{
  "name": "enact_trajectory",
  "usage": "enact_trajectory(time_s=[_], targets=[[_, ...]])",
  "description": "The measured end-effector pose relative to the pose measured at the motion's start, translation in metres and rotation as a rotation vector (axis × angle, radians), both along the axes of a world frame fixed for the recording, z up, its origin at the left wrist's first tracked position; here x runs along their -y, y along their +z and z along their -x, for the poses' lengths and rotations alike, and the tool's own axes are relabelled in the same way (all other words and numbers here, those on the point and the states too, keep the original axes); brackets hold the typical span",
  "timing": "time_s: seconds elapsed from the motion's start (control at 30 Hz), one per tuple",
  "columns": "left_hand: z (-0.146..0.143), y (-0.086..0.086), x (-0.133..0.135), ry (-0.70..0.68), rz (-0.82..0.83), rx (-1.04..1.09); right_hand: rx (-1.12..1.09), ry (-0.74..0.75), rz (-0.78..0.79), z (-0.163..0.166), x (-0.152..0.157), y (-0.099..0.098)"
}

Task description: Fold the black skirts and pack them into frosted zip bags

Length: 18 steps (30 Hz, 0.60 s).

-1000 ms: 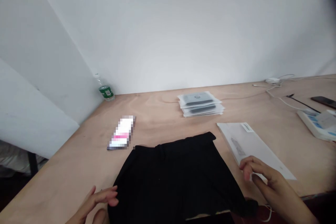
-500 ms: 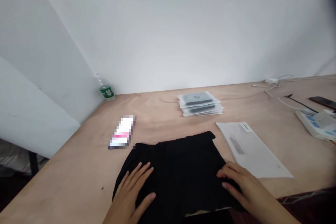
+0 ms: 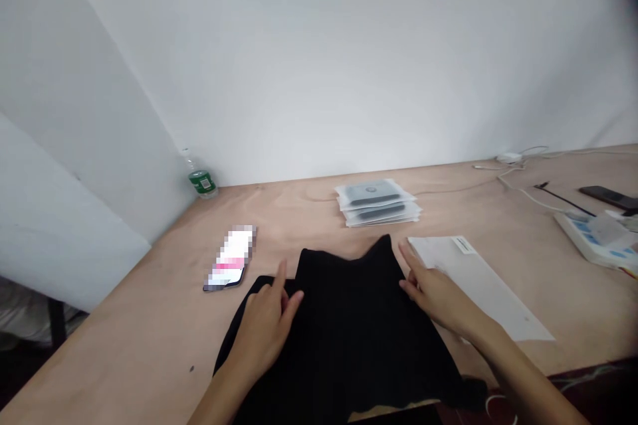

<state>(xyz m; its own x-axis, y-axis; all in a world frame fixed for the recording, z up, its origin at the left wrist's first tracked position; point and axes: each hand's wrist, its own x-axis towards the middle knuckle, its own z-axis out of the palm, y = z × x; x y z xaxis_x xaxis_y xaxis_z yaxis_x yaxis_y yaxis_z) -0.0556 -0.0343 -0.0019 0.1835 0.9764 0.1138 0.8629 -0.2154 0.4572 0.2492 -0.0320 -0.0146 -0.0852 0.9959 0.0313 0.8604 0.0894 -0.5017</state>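
A black garment [image 3: 353,332] lies on the table in front of me, its far edge dipping between two corners; I cannot tell its exact kind. My left hand [image 3: 266,322] rests over its left side, index finger pointing forward, thumb apart and the other fingers partly curled. At the garment's right edge is my right hand [image 3: 436,289], its index finger stretched out and its thumb by the cloth. Neither hand visibly grips the fabric. Partly behind my right hand and forearm lies a flat frosted plastic bag [image 3: 491,292] with a small label.
A phone [image 3: 232,259] with a lit, blurred screen lies at left. Farther back are a green-labelled bottle [image 3: 202,182] and a stack of packaged dark items [image 3: 376,201]. On the right are a power strip [image 3: 595,239], white cables [image 3: 513,169] and a dark phone [image 3: 608,198].
Both hands have moved forward along the garment, and their index fingers now point ahead. The garment's far edge has shifted from nearly straight to a dip between two raised corners.
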Motion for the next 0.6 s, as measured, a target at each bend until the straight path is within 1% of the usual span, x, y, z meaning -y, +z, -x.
enact_trajectory(time_s=[0.03, 0.07, 0.1, 0.2, 0.27, 0.33, 0.4, 0.5, 0.6], targets=[[-0.001, 0.000, -0.002, 0.060, -0.004, 0.029, 0.003, -0.054, 0.008, 0.003, -0.003, 0.001], [-0.002, 0.000, -0.003, 0.091, -0.007, 0.053, 0.008, -0.085, 0.014, 0.005, -0.004, 0.001], [-0.003, 0.001, -0.003, 0.091, -0.011, 0.064, 0.014, -0.087, 0.019, 0.009, -0.003, 0.002], [-0.006, -0.001, 0.002, -0.010, -0.034, 0.013, 0.037, -0.004, -0.003, 0.022, 0.008, 0.003], [-0.007, -0.006, 0.008, -0.104, -0.049, -0.063, 0.059, 0.060, -0.045, 0.035, 0.021, 0.001], [-0.009, -0.015, 0.013, -0.184, -0.047, -0.148, 0.094, 0.120, -0.054, 0.047, 0.035, -0.005], [-0.009, -0.025, 0.015, -0.233, -0.033, -0.228, 0.141, 0.181, -0.018, 0.056, 0.045, -0.015], [-0.011, -0.037, 0.014, -0.245, -0.027, -0.304, 0.206, 0.216, 0.003, 0.059, 0.049, -0.030], [-0.012, -0.042, 0.008, -0.232, -0.055, -0.322, 0.246, 0.188, -0.055, 0.055, 0.044, -0.041]])
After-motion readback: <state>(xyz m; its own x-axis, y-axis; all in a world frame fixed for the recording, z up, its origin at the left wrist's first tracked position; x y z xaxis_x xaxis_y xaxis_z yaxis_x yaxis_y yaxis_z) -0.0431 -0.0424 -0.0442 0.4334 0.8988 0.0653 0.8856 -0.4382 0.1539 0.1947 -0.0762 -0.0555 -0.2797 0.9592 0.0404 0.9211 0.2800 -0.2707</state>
